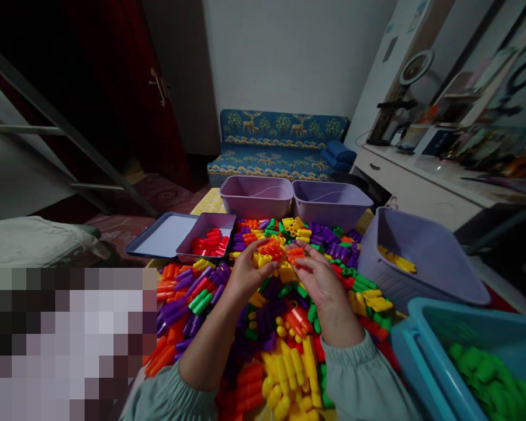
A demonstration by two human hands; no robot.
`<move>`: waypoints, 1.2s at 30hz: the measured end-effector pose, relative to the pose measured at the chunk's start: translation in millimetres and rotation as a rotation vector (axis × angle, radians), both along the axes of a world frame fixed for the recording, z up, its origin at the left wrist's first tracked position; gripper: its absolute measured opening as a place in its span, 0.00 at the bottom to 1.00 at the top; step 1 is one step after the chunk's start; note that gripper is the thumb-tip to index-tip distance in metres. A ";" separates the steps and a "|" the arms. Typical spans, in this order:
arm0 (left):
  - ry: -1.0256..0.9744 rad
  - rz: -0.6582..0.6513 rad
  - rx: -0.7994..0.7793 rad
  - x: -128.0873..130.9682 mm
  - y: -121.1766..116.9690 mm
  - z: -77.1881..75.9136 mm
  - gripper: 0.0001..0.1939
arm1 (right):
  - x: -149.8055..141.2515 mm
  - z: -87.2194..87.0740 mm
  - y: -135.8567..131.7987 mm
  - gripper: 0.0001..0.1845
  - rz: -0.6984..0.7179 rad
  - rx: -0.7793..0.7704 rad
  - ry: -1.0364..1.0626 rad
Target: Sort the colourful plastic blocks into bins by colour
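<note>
Both hands reach over a heap of plastic tube-shaped building pieces (263, 316) in orange, yellow, purple, green and red. My left hand (249, 272) curves its thumb and fingers around orange pieces (272, 250) at the far middle of the heap. Facing it, my right hand (319, 278) has its fingers bent around a short orange-red tube piece (295, 255). The hands are a small gap apart. Nearer me, between the forearms, lies a cluster of joined yellow pieces (289, 368).
Two purple bins (256, 199) (328, 202) stand behind the heap. A shallow box (182, 252) at left holds red pieces, beside a lid (162, 234). At right are a purple bin (425, 257) with yellow pieces and a turquoise bin (464, 316) with green ones. A sofa (280, 152) is beyond.
</note>
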State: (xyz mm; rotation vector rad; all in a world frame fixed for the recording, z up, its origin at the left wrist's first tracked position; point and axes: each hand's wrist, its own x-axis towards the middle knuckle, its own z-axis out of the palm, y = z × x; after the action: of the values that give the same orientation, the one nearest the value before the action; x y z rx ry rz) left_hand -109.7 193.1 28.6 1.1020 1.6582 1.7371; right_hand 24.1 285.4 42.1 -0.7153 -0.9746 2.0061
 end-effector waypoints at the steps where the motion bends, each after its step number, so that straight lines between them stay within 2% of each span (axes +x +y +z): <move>1: 0.017 0.012 -0.011 -0.8 -0.5 0.4 0.29 | -0.3 0.6 -1.5 0.27 0.010 0.023 -0.008; 5: -0.045 -0.018 -0.033 -2.7 -0.4 -0.4 0.27 | -1.9 5.8 -10.7 0.29 0.048 0.094 -0.039; 10: -0.188 -0.074 -0.033 -1.1 0.3 2.8 0.28 | -4.0 9.0 -17.5 0.30 0.061 0.181 -0.094; 15: -0.162 -0.085 -0.001 -0.2 -2.6 12.0 0.28 | -5.6 9.3 -18.4 0.30 0.073 0.279 -0.073; 18: -0.161 -0.103 -0.003 -1.2 -3.2 13.8 0.30 | -6.5 11.4 -19.8 0.30 0.086 0.302 -0.039; 24: -0.326 -0.136 0.037 -1.7 -3.4 13.7 0.31 | -7.2 11.9 -19.6 0.27 0.066 0.361 -0.056; 30: -0.381 -0.109 -0.020 0.5 -6.8 18.8 0.27 | -7.5 7.6 -17.4 0.25 0.027 0.364 -0.107; 36: -0.426 -0.073 -0.043 2.3 -5.6 20.3 0.26 | -4.0 13.4 -17.8 0.23 -0.002 0.381 -0.190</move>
State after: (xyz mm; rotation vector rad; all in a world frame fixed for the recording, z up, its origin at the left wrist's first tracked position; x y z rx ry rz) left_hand -107.5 187.5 48.9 0.6998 1.3662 1.7330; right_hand 20.0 267.6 55.5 -0.6986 -1.4185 1.7015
